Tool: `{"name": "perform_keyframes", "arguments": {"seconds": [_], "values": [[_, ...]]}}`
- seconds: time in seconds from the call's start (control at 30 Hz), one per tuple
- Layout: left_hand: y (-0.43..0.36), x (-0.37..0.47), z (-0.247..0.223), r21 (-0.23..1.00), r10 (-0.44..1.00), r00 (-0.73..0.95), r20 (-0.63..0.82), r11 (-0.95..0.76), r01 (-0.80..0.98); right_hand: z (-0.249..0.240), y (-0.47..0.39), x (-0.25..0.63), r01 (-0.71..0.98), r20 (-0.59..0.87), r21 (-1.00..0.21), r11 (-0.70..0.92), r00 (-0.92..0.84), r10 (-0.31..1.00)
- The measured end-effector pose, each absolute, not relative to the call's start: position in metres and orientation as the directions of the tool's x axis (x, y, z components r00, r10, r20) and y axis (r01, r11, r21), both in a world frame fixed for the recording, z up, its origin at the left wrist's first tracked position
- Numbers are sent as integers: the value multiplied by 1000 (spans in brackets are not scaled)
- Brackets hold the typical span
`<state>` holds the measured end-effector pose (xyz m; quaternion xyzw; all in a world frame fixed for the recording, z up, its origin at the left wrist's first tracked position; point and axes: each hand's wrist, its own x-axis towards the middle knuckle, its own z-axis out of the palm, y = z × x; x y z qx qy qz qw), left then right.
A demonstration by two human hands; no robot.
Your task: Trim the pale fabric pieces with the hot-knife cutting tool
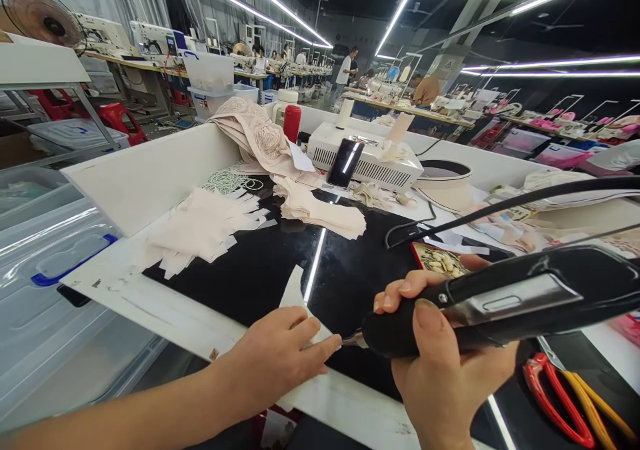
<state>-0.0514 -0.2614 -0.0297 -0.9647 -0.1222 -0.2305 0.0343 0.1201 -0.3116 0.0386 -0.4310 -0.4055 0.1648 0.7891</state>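
Observation:
My right hand is wrapped round a black corded hand tool with a silver plate along its side. A narrow metal tip sticks out of the tool, close to my left fingertips. My left hand, fingers bent together, holds a cream fabric piece down on the glossy black work surface. Part of that piece is hidden under the hand. Beyond it lie a loose pile of pale fabric pieces and a neater stack of cream fabric pieces.
Red-and-yellow-handled scissors lie at the right. A small tray of seeds sits behind the tool. Farther back are a phone, a white vented box and a tape roll. Plastic bins stand at the left.

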Motion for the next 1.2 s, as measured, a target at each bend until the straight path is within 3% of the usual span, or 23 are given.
{"name": "perform_keyframes", "arguments": {"seconds": [0.17, 0.77, 1.2], "values": [[-264, -51, -29, -74, 204, 866, 457, -961, 266, 39, -312, 119, 79, 490, -818, 569, 613, 620], [-266, -61, -34, -66, 170, 879, 445, -973, 221, 38, -309, 111, 4, 460, -808, 589, 629, 627], [-272, -71, -28, 94, 308, 856, 415, -951, 296, 38, -315, 106, -16, 468, -803, 596, 604, 645]]}}
